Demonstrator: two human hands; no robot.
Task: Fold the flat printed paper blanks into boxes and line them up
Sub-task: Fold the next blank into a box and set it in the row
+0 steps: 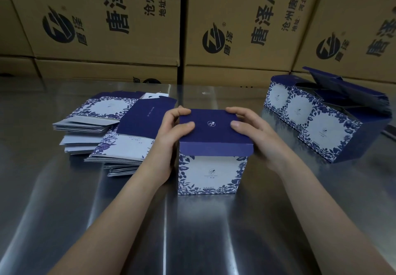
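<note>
A worker seats the lid (212, 134) of a blue-and-white printed box (211, 174) that stands upright on a steel desk (64, 199), with the left grip (171, 131) and right grip (252, 129) clasping it from either side. Each grip is curled rather than flat. The fingers (182, 111) hook over the lid's far corners, and the thumbs (188, 126) press on its dark blue top, one on each side of the small white emblem. The lid's front flap hangs outside the front wall, not yet tucked, so the step in hand appears to be closing the lid. Doing it well would likely mean holding the top level with the thumbs while guiding the flap inside the front wall along its whole width. Even pressure from both sides should stop the thin card from buckling or pulling the walls out of square, whereas pushing one corner in first could crease the flap. Left of the left grip, just beside its wrist, lies a loose stack of flat blanks (107, 129), fanned and uneven. Right of the right grip and a little beyond it, apart from the box in hand, three folded boxes (325, 131) stand touching in a slanted row with their lids open. Beyond both grips, brown shipping cartons (107, 28) with black lettering line the desk's far edge.
</note>
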